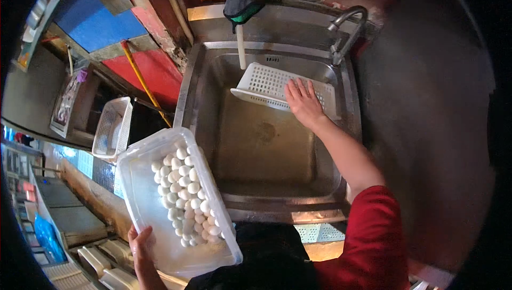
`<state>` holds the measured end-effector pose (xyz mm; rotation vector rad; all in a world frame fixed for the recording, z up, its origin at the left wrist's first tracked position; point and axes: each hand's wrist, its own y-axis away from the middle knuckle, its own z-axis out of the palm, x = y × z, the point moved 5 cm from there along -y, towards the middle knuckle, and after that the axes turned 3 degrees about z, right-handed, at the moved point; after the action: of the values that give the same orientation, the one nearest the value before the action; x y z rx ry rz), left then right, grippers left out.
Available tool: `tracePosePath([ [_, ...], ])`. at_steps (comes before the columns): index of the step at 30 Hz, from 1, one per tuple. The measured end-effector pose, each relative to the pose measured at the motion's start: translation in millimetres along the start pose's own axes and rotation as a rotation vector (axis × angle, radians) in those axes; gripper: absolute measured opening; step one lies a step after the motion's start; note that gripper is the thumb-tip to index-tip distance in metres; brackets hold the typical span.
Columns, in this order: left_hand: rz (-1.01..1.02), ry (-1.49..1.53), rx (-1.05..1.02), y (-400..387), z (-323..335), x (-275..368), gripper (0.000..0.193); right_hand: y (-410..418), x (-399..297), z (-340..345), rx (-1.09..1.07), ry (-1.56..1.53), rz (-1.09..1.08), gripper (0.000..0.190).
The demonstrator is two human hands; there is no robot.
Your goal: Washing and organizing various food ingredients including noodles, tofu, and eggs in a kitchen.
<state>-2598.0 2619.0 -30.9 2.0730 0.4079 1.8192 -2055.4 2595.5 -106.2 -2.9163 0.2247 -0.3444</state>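
My left hand (142, 244) grips the near left wall of a translucent plastic tub (140, 206), tilted beside the sink. Many pale eggs (184, 190) lie gathered along the tub's right side. My right hand (303, 100) rests palm down, fingers spread, on a white perforated plastic basket (268, 80). That basket lies on its side in the stainless steel sink (216, 130), below the back wall. Water seems to cover the sink's bottom, though its depth cannot be told.
A metal faucet (350, 38) stands at the sink's back right corner. A pale pipe (241, 48) reaches into the sink under a dark cloth (240, 6). Left are another white basket (114, 128) and a yellow pole (140, 74). Beige plastic containers (116, 266) stand at the lower left.
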Motion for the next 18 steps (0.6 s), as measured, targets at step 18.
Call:
tracePosePath([
  [18, 0.111, -0.052, 0.238, 13, -18, -16, 0.026, 39, -128, 253, -0.361, -0.682, 0.216, 0.037],
])
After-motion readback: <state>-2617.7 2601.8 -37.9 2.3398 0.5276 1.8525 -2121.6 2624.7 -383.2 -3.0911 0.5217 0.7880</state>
